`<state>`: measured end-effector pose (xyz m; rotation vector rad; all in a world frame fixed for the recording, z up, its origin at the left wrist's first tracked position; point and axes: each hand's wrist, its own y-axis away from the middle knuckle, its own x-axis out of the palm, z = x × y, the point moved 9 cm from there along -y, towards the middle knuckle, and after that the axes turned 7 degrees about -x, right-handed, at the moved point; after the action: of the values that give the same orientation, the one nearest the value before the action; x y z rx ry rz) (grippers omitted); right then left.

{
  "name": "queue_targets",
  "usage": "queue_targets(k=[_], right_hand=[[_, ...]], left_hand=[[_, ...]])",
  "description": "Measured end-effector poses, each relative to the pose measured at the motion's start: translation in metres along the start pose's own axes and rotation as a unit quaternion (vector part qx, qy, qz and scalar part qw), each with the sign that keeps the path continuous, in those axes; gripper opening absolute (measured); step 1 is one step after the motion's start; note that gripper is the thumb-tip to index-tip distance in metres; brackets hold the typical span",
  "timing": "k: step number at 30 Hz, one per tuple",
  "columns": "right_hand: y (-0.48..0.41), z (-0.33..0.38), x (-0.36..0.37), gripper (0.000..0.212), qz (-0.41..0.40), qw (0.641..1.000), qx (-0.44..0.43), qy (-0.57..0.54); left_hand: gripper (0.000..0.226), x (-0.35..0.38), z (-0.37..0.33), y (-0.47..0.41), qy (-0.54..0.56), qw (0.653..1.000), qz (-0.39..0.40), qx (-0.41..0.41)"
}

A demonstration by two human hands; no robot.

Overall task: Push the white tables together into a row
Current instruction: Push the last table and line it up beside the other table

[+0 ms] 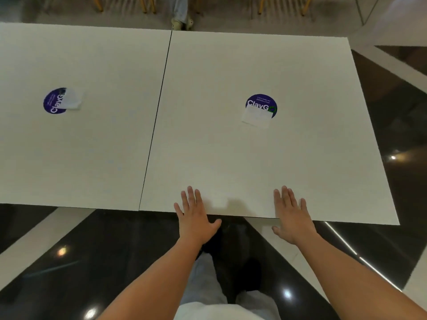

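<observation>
Apparently both hands, the left hand (195, 218) and right hand (292, 217), lay flat and open-fingered on the near edge of the right table (265, 158) at lower centre, gripping nothing. It sat against the left table (76, 146), a thin seam between. Uneven pressure could skew it. No containers showed.

Glossy dark floor (97, 257) with pale bands, wooden chair legs (145, 5), and someone's shoes (182, 23) beyond.

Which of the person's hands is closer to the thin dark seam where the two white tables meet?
Left. The left hand lies flat on the right-hand table's near edge, a short way right of the seam. The right hand lies further right on the same edge.
</observation>
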<state>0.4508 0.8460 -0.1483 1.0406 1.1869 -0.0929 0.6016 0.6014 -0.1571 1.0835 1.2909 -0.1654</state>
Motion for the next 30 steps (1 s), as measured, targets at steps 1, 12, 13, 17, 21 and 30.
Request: queue_targets(k=[1,12,13,17,21,30], right_hand=[[-0.001,-0.003,0.001,0.116,-0.005,1.000,-0.006,-0.001],[0.011,-0.044,0.028,0.102,-0.101,0.969,0.084,-0.211],[0.024,-0.062,0.034,0.103,-0.145,0.931,0.160,-0.293],[0.071,-0.111,0.076,0.118,-0.260,0.636,0.453,-0.568],[0.051,-0.095,0.103,0.104,-0.200,0.312,0.496,-0.785],[0.022,-0.104,0.087,0.064,-0.229,0.233,0.377,-0.867]], left_hand=[[0.117,0.003,-0.002,0.002,0.004,1.000,-0.003,-0.011],[0.131,0.022,0.009,0.033,0.317,0.921,-0.089,-0.207],[0.132,0.023,0.012,0.034,0.393,0.884,-0.103,-0.229],[0.140,0.026,0.025,0.016,0.639,0.667,-0.110,-0.368],[0.098,0.049,0.033,-0.001,0.801,0.404,-0.037,-0.441],[0.028,0.048,0.044,-0.015,0.878,0.357,0.022,-0.318]])
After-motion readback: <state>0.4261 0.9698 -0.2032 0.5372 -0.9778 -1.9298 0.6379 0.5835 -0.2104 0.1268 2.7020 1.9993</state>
